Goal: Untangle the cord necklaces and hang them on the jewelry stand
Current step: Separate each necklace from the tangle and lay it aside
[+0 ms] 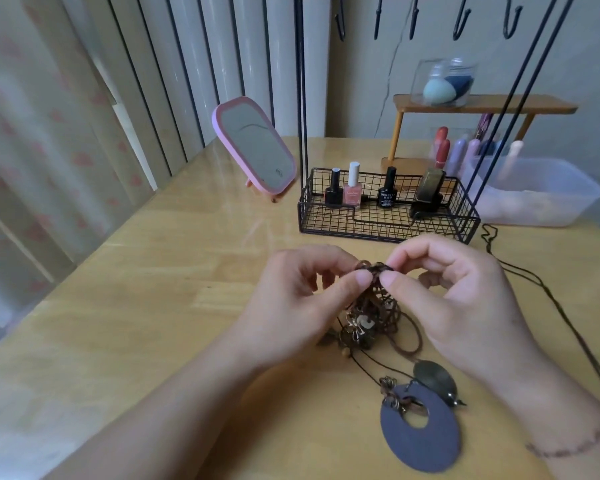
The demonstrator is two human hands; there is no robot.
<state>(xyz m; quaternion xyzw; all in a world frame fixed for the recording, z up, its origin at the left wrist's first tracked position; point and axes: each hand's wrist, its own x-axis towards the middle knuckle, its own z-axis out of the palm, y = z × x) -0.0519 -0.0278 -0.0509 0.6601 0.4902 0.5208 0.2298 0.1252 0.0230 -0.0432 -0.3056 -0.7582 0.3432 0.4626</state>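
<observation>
A knot of brown cord necklaces [373, 308] hangs between my hands above the wooden table [153, 306]. My left hand [298, 299] pinches its top from the left, and my right hand [465, 299] pinches it from the right, thumbs almost touching. Small metal charms dangle in the tangle. A large blue-grey oval ring pendant [421, 429] and a dark leaf-shaped pendant [433, 379] lie on the table below. The black wire jewelry stand [388, 216] stands behind, its hooks [463, 19] bare at the top. Dark cords [520, 271] run down from the stand past my right wrist.
Nail polish bottles [352, 188] stand in the stand's basket base. A pink table mirror [253, 147] sits at the back left. A clear plastic bin [534, 195] and a small wooden shelf [482, 103] with a sponge jar are at the back right.
</observation>
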